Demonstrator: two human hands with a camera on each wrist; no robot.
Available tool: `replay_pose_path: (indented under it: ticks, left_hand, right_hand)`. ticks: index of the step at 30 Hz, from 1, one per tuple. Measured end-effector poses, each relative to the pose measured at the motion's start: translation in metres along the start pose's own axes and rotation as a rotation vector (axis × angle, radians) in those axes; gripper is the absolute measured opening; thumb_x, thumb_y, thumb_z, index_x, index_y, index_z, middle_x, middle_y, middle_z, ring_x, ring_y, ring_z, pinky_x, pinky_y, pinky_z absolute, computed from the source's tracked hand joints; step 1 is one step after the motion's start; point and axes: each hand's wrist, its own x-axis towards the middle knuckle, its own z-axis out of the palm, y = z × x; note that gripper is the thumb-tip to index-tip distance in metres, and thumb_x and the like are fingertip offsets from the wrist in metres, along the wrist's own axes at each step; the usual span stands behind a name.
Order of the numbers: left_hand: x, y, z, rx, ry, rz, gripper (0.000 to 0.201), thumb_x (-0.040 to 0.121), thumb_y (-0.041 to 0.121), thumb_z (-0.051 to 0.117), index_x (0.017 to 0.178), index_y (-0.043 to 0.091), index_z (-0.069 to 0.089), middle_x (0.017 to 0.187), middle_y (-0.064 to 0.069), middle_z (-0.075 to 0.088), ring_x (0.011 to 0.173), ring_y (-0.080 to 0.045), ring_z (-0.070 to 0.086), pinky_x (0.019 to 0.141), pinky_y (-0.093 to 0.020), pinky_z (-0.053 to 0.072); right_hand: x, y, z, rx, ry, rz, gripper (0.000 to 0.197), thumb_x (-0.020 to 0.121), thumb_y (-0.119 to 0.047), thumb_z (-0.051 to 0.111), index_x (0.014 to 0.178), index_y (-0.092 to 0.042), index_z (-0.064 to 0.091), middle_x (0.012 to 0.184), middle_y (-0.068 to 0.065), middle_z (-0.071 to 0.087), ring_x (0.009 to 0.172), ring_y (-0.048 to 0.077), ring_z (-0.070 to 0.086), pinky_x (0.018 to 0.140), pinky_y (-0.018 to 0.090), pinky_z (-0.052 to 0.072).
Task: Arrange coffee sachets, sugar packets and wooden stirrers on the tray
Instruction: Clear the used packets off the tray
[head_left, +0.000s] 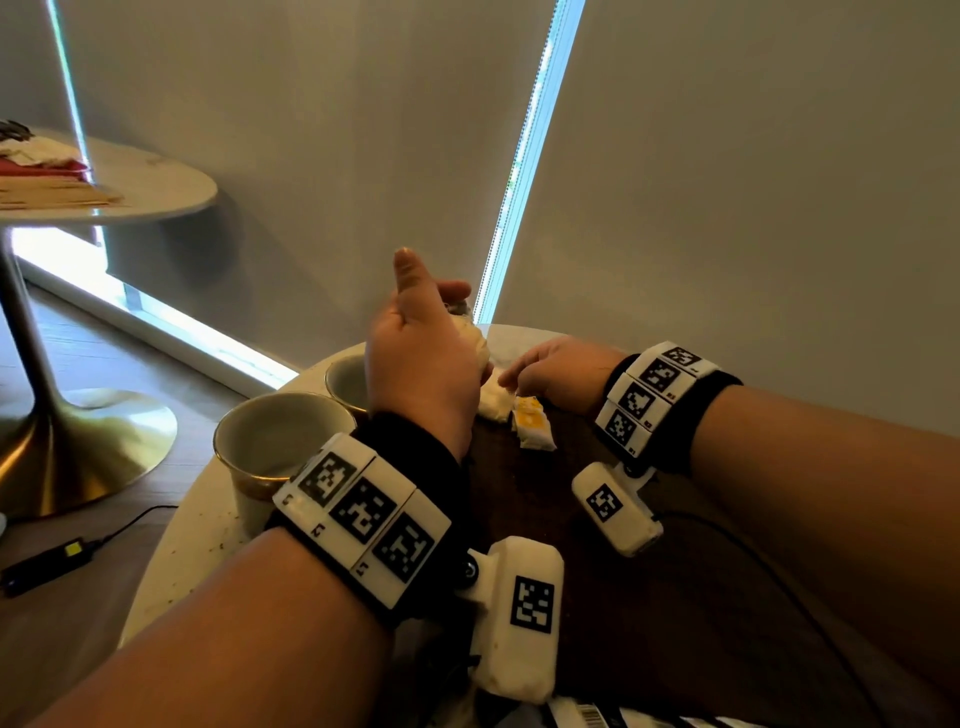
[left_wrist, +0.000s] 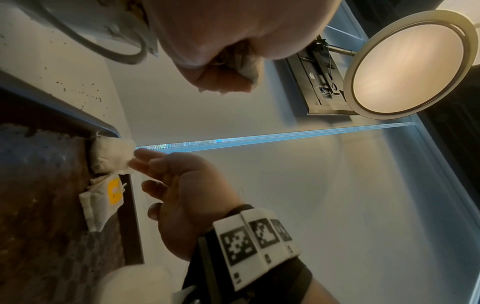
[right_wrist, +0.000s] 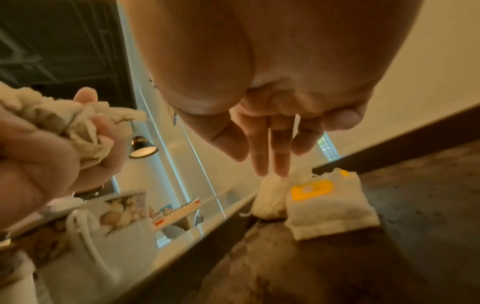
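My left hand (head_left: 441, 317) is raised over the table and grips a crumpled bunch of white sachets (right_wrist: 78, 123) in its curled fingers. My right hand (head_left: 511, 382) reaches over the dark tray (head_left: 530, 493) with straight fingers (right_wrist: 270, 160). Their tips touch a plain white sachet (head_left: 493, 402) lying at the tray's far edge. Beside that one lies a white sachet with a yellow label (head_left: 532, 428), flat on the tray; nothing touches it. No stirrers are in view.
Two white cups with gold rims (head_left: 280, 441) (head_left: 348, 382) stand on the round pale table (head_left: 176, 551) left of the tray. A second round table (head_left: 156, 182) with papers stands at the far left. A cable (head_left: 753, 551) crosses the tray's right side.
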Motion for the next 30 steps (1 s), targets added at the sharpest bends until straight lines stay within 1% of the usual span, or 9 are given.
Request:
replay_pose_path:
  ticks: [4, 10, 15, 18, 20, 22, 24, 26, 30]
  left_hand:
    - [-0.003, 0.002, 0.001, -0.045, -0.002, -0.035, 0.061, 0.100, 0.069, 0.020, 0.093, 0.034, 0.069, 0.091, 0.011, 0.063, 0.085, -0.013, 0.065, 0.053, -0.021, 0.057]
    - [-0.002, -0.001, 0.001, -0.084, -0.024, -0.068, 0.074, 0.096, 0.075, 0.016, 0.088, 0.032, 0.075, 0.091, 0.007, 0.068, 0.091, -0.022, 0.067, 0.070, -0.037, 0.063]
    - [-0.004, -0.001, 0.003, -0.170, -0.040, -0.111, 0.082, 0.095, 0.076, 0.012, 0.094, 0.026, 0.077, 0.098, 0.000, 0.071, 0.091, -0.024, 0.066, 0.047, -0.023, 0.053]
    - [-0.004, -0.002, 0.003, -0.178, -0.066, -0.132, 0.084, 0.094, 0.077, 0.010, 0.094, 0.026, 0.076, 0.101, -0.003, 0.072, 0.093, -0.025, 0.067, 0.049, -0.024, 0.054]
    - [-0.003, -0.003, 0.003, -0.172, -0.094, -0.149, 0.085, 0.093, 0.079, 0.010, 0.097, 0.025, 0.075, 0.103, -0.005, 0.072, 0.094, -0.026, 0.068, 0.049, -0.025, 0.054]
    - [-0.002, -0.005, 0.003, -0.157, -0.115, -0.156, 0.084, 0.092, 0.080, 0.012, 0.098, 0.024, 0.074, 0.104, -0.007, 0.072, 0.094, -0.028, 0.070, 0.054, -0.029, 0.057]
    - [-0.002, -0.007, 0.004, -0.138, -0.117, -0.137, 0.081, 0.090, 0.080, 0.012, 0.095, 0.026, 0.073, 0.103, -0.008, 0.073, 0.095, -0.029, 0.072, 0.071, -0.041, 0.063]
    - [-0.001, -0.009, 0.004, -0.096, -0.099, -0.105, 0.077, 0.090, 0.080, 0.011, 0.092, 0.032, 0.071, 0.101, -0.005, 0.073, 0.096, -0.028, 0.071, 0.085, -0.050, 0.061]
    - [-0.001, -0.008, 0.005, -0.140, -0.131, -0.138, 0.079, 0.091, 0.080, 0.008, 0.094, 0.030, 0.069, 0.100, -0.008, 0.070, 0.099, -0.030, 0.069, 0.092, -0.054, 0.058]
  right_hand:
    - [-0.001, 0.002, 0.011, -0.235, -0.057, 0.010, 0.025, 0.090, -0.023, 0.063, 0.113, -0.024, 0.075, 0.116, -0.006, 0.069, 0.111, 0.014, 0.059, 0.102, 0.034, 0.046]
    - [-0.006, -0.003, 0.007, -0.137, 0.021, -0.077, 0.029, 0.091, -0.013, 0.057, 0.109, -0.026, 0.075, 0.112, -0.005, 0.070, 0.102, 0.017, 0.064, 0.085, 0.027, 0.050]
    - [-0.025, -0.013, -0.012, 0.166, 0.235, -0.213, 0.018, 0.091, -0.014, 0.063, 0.088, -0.030, 0.071, 0.100, 0.009, 0.074, 0.096, 0.032, 0.068, 0.087, 0.048, 0.057]
    - [-0.044, -0.022, -0.021, 0.281, 0.261, -0.361, 0.009, 0.092, -0.018, 0.066, 0.087, -0.026, 0.069, 0.084, -0.007, 0.070, 0.069, -0.002, 0.063, 0.064, 0.020, 0.049]
    - [-0.058, -0.029, -0.024, 0.335, 0.216, -0.438, 0.008, 0.089, -0.016, 0.070, 0.088, -0.023, 0.068, 0.080, -0.010, 0.069, 0.067, -0.007, 0.062, 0.060, 0.010, 0.046]
    - [-0.069, -0.033, -0.023, 0.377, 0.120, -0.483, 0.014, 0.081, -0.014, 0.077, 0.092, -0.020, 0.069, 0.082, -0.006, 0.072, 0.074, 0.002, 0.068, 0.066, 0.014, 0.051]
    - [-0.077, -0.034, -0.021, 0.314, 0.046, -0.503, 0.024, 0.076, -0.017, 0.082, 0.096, -0.020, 0.070, 0.085, -0.004, 0.073, 0.079, 0.009, 0.070, 0.072, 0.021, 0.055]
    - [-0.081, -0.035, -0.017, 0.201, 0.039, -0.518, 0.024, 0.075, -0.022, 0.084, 0.095, -0.024, 0.072, 0.085, -0.011, 0.073, 0.077, 0.002, 0.068, 0.070, 0.018, 0.052]
    - [-0.084, -0.034, -0.016, 0.154, 0.107, -0.490, 0.019, 0.076, -0.026, 0.084, 0.093, -0.028, 0.075, 0.077, -0.023, 0.070, 0.068, -0.007, 0.063, 0.062, 0.009, 0.046]
